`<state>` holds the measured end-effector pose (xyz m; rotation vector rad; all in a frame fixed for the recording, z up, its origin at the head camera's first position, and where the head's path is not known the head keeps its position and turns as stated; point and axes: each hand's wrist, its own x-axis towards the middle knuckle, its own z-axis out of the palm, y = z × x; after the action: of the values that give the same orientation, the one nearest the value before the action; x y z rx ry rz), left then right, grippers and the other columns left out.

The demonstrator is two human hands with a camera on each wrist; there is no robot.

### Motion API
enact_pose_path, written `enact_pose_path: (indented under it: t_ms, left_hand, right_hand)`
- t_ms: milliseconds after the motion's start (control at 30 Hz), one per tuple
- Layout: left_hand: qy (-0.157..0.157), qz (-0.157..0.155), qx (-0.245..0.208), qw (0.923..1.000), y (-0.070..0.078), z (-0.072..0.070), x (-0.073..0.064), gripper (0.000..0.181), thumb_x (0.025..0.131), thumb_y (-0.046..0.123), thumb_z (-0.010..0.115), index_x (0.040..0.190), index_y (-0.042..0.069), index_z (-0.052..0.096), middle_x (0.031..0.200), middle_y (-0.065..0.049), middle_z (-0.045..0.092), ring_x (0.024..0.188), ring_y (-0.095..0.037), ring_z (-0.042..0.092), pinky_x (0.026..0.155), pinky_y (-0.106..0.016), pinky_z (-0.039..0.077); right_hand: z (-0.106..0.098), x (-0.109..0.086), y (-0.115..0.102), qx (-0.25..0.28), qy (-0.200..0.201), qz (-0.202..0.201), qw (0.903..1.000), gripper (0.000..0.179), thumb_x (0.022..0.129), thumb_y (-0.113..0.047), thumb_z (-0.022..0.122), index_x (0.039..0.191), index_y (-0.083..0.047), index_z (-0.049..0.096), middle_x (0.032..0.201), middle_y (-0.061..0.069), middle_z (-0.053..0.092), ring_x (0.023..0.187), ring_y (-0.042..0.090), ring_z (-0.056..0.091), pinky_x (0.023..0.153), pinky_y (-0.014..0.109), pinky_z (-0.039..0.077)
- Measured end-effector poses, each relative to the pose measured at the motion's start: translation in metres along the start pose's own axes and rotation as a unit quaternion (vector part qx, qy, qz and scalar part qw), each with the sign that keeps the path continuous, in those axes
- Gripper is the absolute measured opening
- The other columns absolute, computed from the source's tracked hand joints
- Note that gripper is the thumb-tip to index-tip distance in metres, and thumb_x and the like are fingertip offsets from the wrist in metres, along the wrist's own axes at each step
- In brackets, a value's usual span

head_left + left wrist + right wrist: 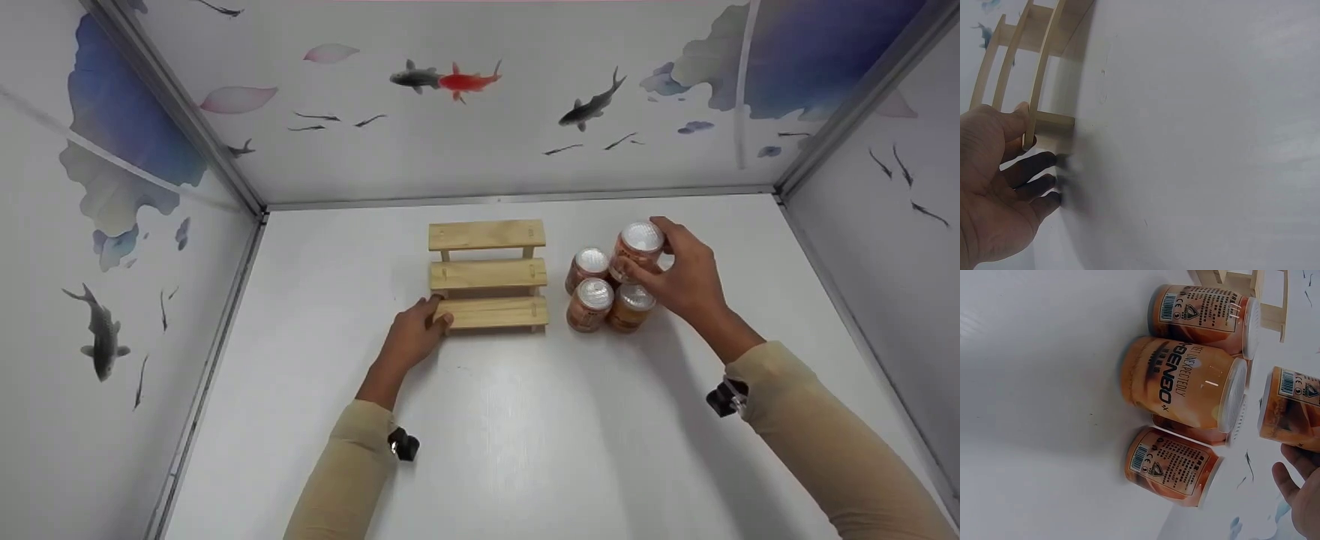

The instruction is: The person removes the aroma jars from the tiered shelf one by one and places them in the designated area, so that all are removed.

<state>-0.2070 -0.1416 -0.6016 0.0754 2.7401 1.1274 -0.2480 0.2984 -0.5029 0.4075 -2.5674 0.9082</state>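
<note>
A three-tier wooden step rack (487, 275) stands on the white table. My left hand (415, 330) pinches the left end of its lowest board between thumb and index finger; in the left wrist view the other fingers (1039, 180) of that hand are spread below the board. To the right of the rack, several orange-brown cans with pale ridged lids (590, 304) stand upright in a cluster. Raised above them, another such can (636, 251) is gripped by my right hand (686, 274). The right wrist view shows this held can (1292, 408) apart from the cans (1179, 385) on the table.
White panels printed with fish and leaves enclose the table at the back (510, 150), left (45, 247) and right (885, 210). Metal edging (495, 200) runs along the table's rear. Each sleeve carries a small black wrist camera (405, 445).
</note>
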Motion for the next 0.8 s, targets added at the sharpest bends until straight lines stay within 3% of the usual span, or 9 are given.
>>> enact_pose_path:
  t_ms: [233, 333, 433, 500, 667, 733, 800]
  left_hand:
    - [0.003, -0.011, -0.001, 0.9999, 0.000, 0.001, 0.001, 0.066, 0.114, 0.042, 0.061, 0.165, 0.003, 0.050, 0.167, -0.033, 0.047, 0.159, -0.049, 0.046, 0.131, -0.060, 0.039]
    - [-0.001, -0.016, -0.003, 0.9999, 0.001, 0.001, 0.001, 0.067, 0.114, 0.043, 0.061, 0.166, 0.003, 0.049, 0.168, -0.032, 0.046, 0.159, -0.048, 0.045, 0.132, -0.060, 0.038]
    - [-0.001, -0.014, -0.011, 0.9998, 0.001, 0.000, 0.000, 0.069, 0.113, 0.045, 0.061, 0.166, 0.002, 0.049, 0.168, -0.033, 0.045, 0.159, -0.049, 0.044, 0.132, -0.061, 0.037]
    - [0.009, 0.002, -0.006, 0.9999, -0.009, 0.004, 0.004, 0.073, 0.113, 0.053, 0.059, 0.164, 0.003, 0.051, 0.166, -0.034, 0.048, 0.157, -0.050, 0.047, 0.130, -0.061, 0.040]
    - [0.010, 0.009, -0.013, 0.9998, -0.011, 0.004, 0.004, 0.073, 0.113, 0.054, 0.058, 0.164, 0.002, 0.051, 0.166, -0.036, 0.047, 0.157, -0.052, 0.046, 0.130, -0.062, 0.039]
    - [-0.001, -0.005, -0.020, 0.9998, 0.000, 0.000, -0.001, 0.069, 0.114, 0.046, 0.060, 0.165, 0.001, 0.049, 0.168, -0.035, 0.044, 0.159, -0.052, 0.043, 0.132, -0.063, 0.036]
    - [0.004, 0.000, -0.009, 0.9999, -0.004, 0.001, 0.001, 0.070, 0.114, 0.049, 0.058, 0.165, 0.003, 0.050, 0.167, -0.035, 0.046, 0.158, -0.052, 0.045, 0.131, -0.062, 0.038]
  right_hand:
    - [-0.005, -0.006, 0.006, -0.005, 0.002, 0.005, 1.0000, 0.078, 0.090, -0.023, 0.096, 0.152, 0.005, 0.057, 0.128, 0.026, 0.072, 0.112, 0.040, 0.075, 0.093, 0.050, 0.060]
    - [-0.008, -0.009, 0.008, -0.010, 0.005, 0.003, 0.9999, 0.078, 0.089, -0.023, 0.096, 0.151, 0.005, 0.058, 0.128, 0.026, 0.072, 0.112, 0.039, 0.075, 0.093, 0.036, 0.057]
    - [-0.010, -0.011, 0.010, -0.014, 0.010, 0.000, 0.9999, 0.078, 0.089, -0.024, 0.096, 0.150, 0.005, 0.059, 0.126, 0.025, 0.073, 0.110, 0.038, 0.075, 0.092, 0.017, 0.048]
    - [-0.012, -0.013, 0.012, -0.014, 0.015, -0.002, 0.9998, 0.077, 0.089, -0.025, 0.097, 0.149, 0.005, 0.060, 0.125, 0.025, 0.073, 0.109, 0.037, 0.075, 0.090, 0.009, 0.042]
    - [-0.017, -0.016, 0.015, -0.005, 0.027, -0.006, 0.9996, 0.073, 0.088, -0.024, 0.097, 0.146, 0.004, 0.063, 0.125, 0.024, 0.074, 0.108, 0.035, 0.075, 0.089, 0.010, 0.043]
    - [-0.018, -0.018, 0.017, -0.001, 0.031, -0.005, 0.9995, 0.071, 0.088, -0.022, 0.097, 0.145, 0.004, 0.064, 0.126, 0.023, 0.075, 0.110, 0.036, 0.076, 0.091, 0.008, 0.044]
    - [-0.020, -0.020, 0.018, 0.001, 0.033, -0.003, 0.9995, 0.070, 0.088, -0.021, 0.097, 0.145, 0.004, 0.064, 0.128, 0.023, 0.075, 0.111, 0.036, 0.076, 0.092, 0.004, 0.042]
